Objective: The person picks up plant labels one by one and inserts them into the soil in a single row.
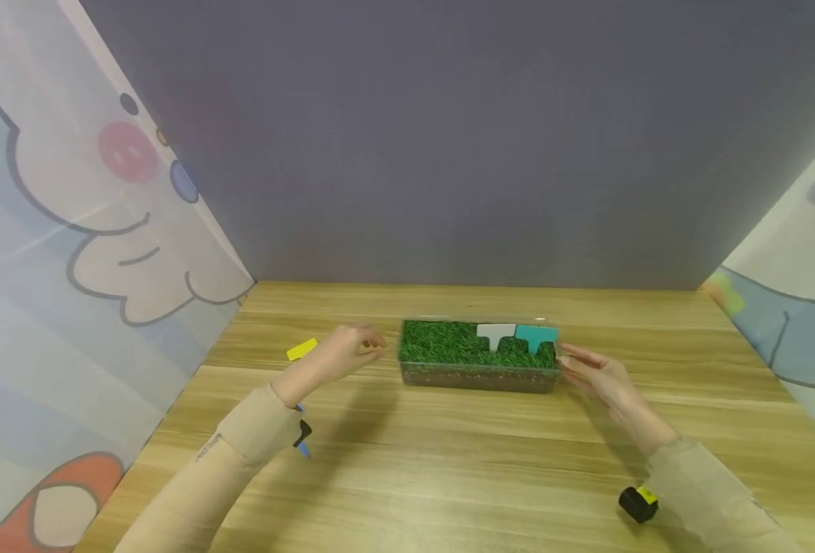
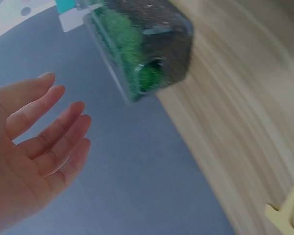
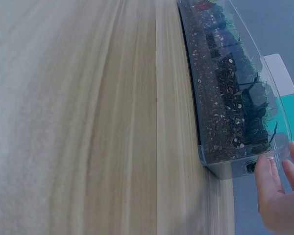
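A clear plastic planter box [image 1: 479,378] stands on the table, filled with dark soil under green artificial grass [image 1: 442,343]. Upright in its right half are a white T-shaped plant label [image 1: 495,332] and a teal one [image 1: 537,335], side by side. My right hand [image 1: 597,378] grips the box's right end at the rim, its thumb [image 3: 265,178] against the end wall. Off the left end, my left hand [image 2: 44,142] hangs in the air with loosely bent fingers and nothing in them. Near that hand lies a yellow T-shaped plant label [image 1: 302,349].
The wood-grain table [image 1: 448,468] meets a grey wall panel [image 1: 476,153] behind the box. Cartoon-printed sheets [image 1: 103,253] line the left and right sides. Below the right wrist shows a small black and yellow device [image 1: 638,504]; a black and blue one [image 1: 303,434] is at the left wrist.
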A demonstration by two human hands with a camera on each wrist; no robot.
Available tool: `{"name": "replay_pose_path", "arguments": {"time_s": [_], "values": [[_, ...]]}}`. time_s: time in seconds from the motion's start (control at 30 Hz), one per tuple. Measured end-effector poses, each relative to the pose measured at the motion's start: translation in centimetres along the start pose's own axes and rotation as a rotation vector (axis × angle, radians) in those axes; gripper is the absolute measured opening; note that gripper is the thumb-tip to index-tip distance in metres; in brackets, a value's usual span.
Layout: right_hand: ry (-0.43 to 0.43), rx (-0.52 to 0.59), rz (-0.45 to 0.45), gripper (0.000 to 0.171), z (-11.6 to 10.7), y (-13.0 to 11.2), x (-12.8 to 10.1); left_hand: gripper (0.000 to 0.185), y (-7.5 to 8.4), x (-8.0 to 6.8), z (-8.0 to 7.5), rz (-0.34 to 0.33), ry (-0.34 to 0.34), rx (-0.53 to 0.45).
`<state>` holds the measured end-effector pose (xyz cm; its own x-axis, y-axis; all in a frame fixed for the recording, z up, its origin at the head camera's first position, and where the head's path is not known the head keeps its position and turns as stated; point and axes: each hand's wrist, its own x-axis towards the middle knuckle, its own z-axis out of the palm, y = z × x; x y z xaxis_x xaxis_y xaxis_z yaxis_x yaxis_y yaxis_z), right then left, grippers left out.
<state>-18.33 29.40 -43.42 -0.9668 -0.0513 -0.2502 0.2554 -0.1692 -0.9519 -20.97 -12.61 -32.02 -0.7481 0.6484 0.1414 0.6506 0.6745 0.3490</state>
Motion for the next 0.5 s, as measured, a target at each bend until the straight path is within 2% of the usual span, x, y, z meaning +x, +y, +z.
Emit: {"name": "replay_pose_path", "arguments": {"time_s": [0.2, 0.43, 0.5], "values": [[0.008, -0.008, -0.007, 0.079, 0.1, 0.0, -0.1, 0.016, -1.7, -1.9, 0.5, -0.041, -0.02, 0.005], [-0.037, 0.003, -0.041, 0.054, 0.0, -0.2, -0.3, 0.02, -3.3, -4.1, 0.5, -0.121, -0.059, -0.045], [-0.02, 0.0, -0.032, 0.048, 0.3, -0.4, -0.6, 0.02, -3.7, -4.8, 0.5, -0.133, -0.076, -0.053]]}}
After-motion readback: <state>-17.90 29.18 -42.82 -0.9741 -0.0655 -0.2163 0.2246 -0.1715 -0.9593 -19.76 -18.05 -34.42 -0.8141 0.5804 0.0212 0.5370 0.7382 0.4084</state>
